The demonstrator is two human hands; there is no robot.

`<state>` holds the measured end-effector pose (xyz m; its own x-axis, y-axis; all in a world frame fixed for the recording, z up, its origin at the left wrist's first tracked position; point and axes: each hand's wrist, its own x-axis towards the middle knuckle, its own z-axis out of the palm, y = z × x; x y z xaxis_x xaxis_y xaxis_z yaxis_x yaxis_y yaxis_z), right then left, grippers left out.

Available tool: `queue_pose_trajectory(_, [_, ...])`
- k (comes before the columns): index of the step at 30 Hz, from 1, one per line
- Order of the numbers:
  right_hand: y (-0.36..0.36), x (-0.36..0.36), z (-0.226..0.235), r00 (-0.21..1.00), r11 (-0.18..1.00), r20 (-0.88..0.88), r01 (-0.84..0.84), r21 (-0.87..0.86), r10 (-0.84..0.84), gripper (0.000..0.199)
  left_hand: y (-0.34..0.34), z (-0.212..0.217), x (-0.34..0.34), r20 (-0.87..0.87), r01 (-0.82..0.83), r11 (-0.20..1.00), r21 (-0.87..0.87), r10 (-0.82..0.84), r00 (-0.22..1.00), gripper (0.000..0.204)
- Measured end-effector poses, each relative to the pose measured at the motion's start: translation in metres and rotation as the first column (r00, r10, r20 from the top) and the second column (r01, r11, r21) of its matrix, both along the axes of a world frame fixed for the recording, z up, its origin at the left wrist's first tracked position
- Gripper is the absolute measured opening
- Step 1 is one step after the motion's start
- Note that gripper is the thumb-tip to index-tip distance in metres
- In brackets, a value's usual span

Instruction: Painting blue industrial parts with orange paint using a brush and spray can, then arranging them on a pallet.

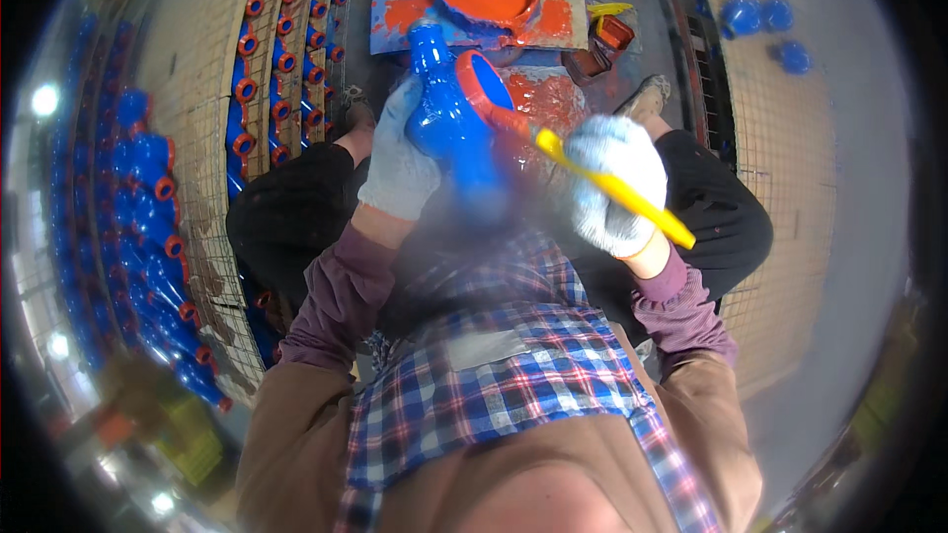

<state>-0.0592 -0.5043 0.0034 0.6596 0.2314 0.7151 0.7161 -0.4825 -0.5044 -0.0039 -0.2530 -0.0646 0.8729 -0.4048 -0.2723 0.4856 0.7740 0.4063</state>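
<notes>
My left hand (400, 163), in a whitish work glove, is closed around a glossy blue pipe fitting (449, 118) in front of me. One branch of the fitting ends in a round opening with a wet-looking orange-red rim (469, 74). In my gloved right hand (614, 183) is a paintbrush with a yellow handle (642, 202). Its head, coated in orange-red, meets the lower right edge of that rim. Beyond the fitting stands a round tub (441, 2) of orange-red paint, with a stick-like thing upright in it. The fitting's near end is blurred.
The tub rests on a paint-splashed board (395, 35). Racks at left hold rows of blue fittings (148, 168) with red-rimmed ends. Several blue pieces (741, 15) lie at the far right. A small red-stained container (614, 33) sits beside the board, near my right foot (647, 97).
</notes>
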Motion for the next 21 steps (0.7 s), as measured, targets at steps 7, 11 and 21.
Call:
queue_pose_trajectory(7, [-0.017, 0.002, 0.001, 0.987, 0.952, -0.139, 0.112, 0.284, -0.075, 0.018, 0.007, 0.013, 0.027, 0.015, 0.091, 0.979, 0.183, -0.095, 0.995, 0.053])
queue_pose_trajectory(11, [-0.034, 0.045, 0.007, 0.829, 0.831, -0.488, 0.460, 0.314, -0.274, 0.031, 0.024, 0.056, 0.021, 0.240, 0.034, 0.560, 0.828, -0.407, 0.882, 0.064])
queue_pose_trajectory(21, [-0.024, 0.124, -0.011, 0.788, 0.958, -0.560, 0.285, -0.035, -0.255, 0.050, 0.012, 0.103, -0.002, -0.043, -0.839, -0.265, 0.475, -0.959, 0.279, 0.081])
